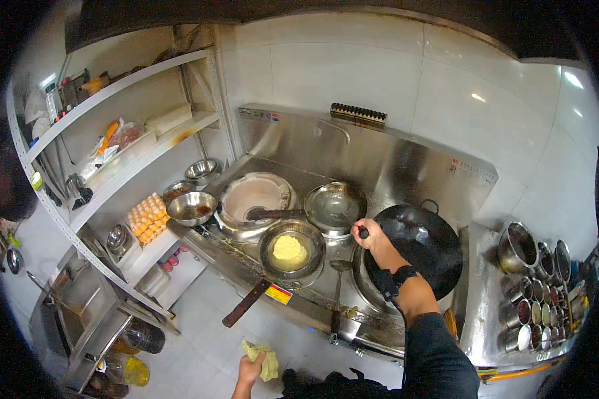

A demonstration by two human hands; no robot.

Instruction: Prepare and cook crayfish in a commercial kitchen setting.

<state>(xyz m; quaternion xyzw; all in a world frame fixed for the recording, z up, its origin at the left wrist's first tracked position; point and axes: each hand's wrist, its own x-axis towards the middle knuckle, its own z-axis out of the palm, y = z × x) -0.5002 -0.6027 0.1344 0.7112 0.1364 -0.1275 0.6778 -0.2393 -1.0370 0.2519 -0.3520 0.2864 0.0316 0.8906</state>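
Note:
My left hand (250, 370), low in the view, grips a crumpled yellowish cloth (262, 360) in front of the stove. My right hand (368, 234) is closed around a dark handle (363, 232); what it belongs to is hidden. That arm reaches across a black wok (424, 249) with a ring-shaped ear, tilted over the right burner. Left of the arm, a metal ladle-like tool (340, 266) lies on the stove with its handle towards me. Pale yellow food (288, 251) sits in a strainer (264, 259) whose brown handle juts over the front edge.
Behind the strainer stands another perforated metal bowl (335, 203). Steel bowls (191, 208) and stacked egg trays (148, 217) are at the left, beside a white shelf rack (164, 137). Several seasoning cups (524, 311) line the right counter (484, 299). Bottles (137, 371) stand low at left.

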